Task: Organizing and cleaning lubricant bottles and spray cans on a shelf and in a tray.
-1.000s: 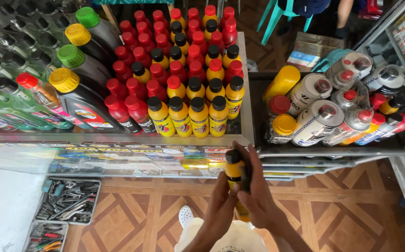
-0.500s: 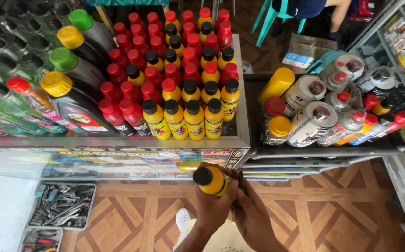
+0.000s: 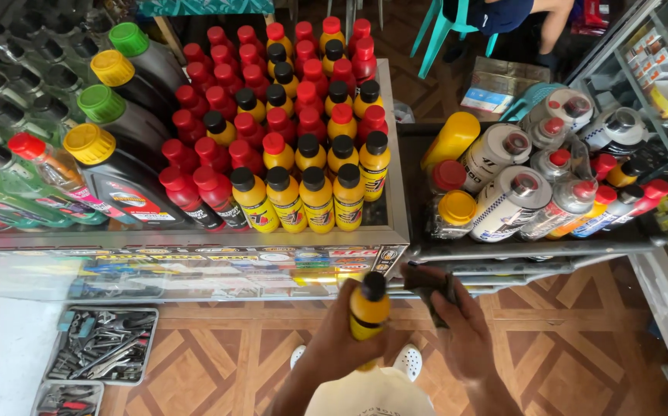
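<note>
My left hand (image 3: 332, 339) grips a small yellow bottle with a black cap (image 3: 368, 308), held upright below the front edge of the glass counter (image 3: 195, 266). Just right of the bottle, my right hand (image 3: 461, 327) clutches a dark crumpled cloth (image 3: 430, 283). On the counter top stand rows of matching yellow bottles (image 3: 303, 199) with black caps and red bottles (image 3: 218, 154) with red caps. The front row of yellow bottles ends beside a bare strip of counter near the right edge.
Large black bottles with yellow and green caps (image 3: 110, 154) stand at left. A dark shelf (image 3: 534, 246) at right holds white cans and lying bottles. Tool trays (image 3: 103, 343) sit on the wood-pattern floor. A seated person's leg (image 3: 542, 23) shows beside a teal chair.
The yellow bottle has turned from tilted to upright in my left hand. My right hand has come off the bottle and moved right with the cloth.
</note>
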